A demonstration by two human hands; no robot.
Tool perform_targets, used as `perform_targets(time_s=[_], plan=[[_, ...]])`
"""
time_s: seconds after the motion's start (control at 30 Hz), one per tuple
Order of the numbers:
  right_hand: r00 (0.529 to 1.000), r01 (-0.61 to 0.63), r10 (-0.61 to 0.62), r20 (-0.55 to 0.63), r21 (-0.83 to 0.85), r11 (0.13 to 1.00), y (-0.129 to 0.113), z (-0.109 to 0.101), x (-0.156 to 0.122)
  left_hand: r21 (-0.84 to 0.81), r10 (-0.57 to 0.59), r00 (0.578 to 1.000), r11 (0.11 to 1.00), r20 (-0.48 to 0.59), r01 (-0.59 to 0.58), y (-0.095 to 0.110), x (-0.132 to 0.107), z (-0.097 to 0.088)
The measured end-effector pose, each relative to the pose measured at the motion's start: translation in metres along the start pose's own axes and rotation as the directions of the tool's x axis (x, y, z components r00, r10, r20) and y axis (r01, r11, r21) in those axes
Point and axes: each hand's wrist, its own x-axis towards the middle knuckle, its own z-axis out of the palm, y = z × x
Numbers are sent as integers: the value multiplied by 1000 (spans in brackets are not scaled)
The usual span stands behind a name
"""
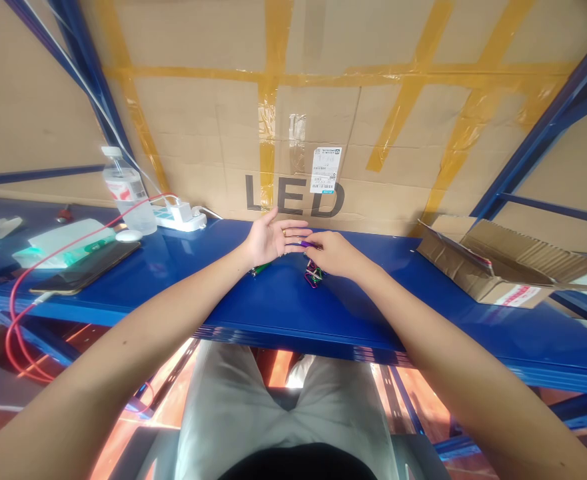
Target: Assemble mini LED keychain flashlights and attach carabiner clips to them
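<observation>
My left hand (273, 240) is held palm up above the blue shelf (283, 303), its fingers stretched out and pointing right. At those fingertips, my right hand (337, 253) pinches a slim purple piece (307, 244) whose kind is too small to make out. Just below my right fingers is a small tangle of thin coloured strands (314, 273), red, green and dark, with pale bits in it. Whether the tangle hangs from my right hand or lies on the shelf I cannot tell. Thin green pieces (260, 269) lie under my left hand, partly hidden by it.
An open cardboard box (498, 267) stands at the right. To the left are a plastic bottle (130, 190), a power strip (183, 219), a tissue pack (70, 243), a phone (88, 268) and a red cable (20, 283). A large carton (198, 133) backs the shelf.
</observation>
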Motion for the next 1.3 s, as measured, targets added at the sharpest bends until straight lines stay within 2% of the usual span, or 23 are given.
perform_targets(time_s=[0.1, 0.17, 0.27, 0.33, 0.43, 0.63, 0.77, 0.87, 1.0, 1.1, 1.17, 1.3], plan=[[998, -60, 59, 16, 63, 996, 8, -4, 3, 57, 20, 1000, 998, -20, -18, 0, 2, 0], [992, -126, 126, 10, 90, 988, 15, -5, 6, 201, 67, 995, 978, -75, -50, -2, 3, -1], [990, -136, 140, -7, 204, 969, 23, -6, 10, 544, 182, 977, 834, -111, -94, -5, 4, -1], [997, -77, 82, -8, 262, 962, 26, -4, 12, 680, 254, 965, 719, -64, -145, -7, 3, 0], [1000, -7, 14, -25, 264, 964, 25, -1, 15, 745, 313, 949, 628, 26, -227, -5, 2, 1], [987, -67, 108, -116, 310, 948, 29, -3, 26, 851, 437, 898, 452, 47, -265, 10, 1, -11], [984, -75, 124, -125, 341, 937, 41, -5, 39, 900, 443, 895, 367, 52, -234, 18, 7, -32], [983, -45, 97, -158, 303, 952, 53, -3, 54, 941, 450, 893, 288, 32, -179, 24, 20, -51], [965, -81, 124, -230, 190, 978, 70, -1, 66, 973, 454, 887, 228, -80, -29, 29, 42, -76], [951, -135, 169, -260, 146, 980, 79, -5, 61, 970, 376, 909, 224, -178, 97, 28, 56, -92], [946, -174, 203, -255, 130, 976, 82, -10, 54, 962, 356, 907, 227, -225, 150, 25, 63, -100], [943, -222, 241, -228, 106, 969, 82, -15, 44, 959, 321, 918, 233, -231, 160, 21, 73, -109]])
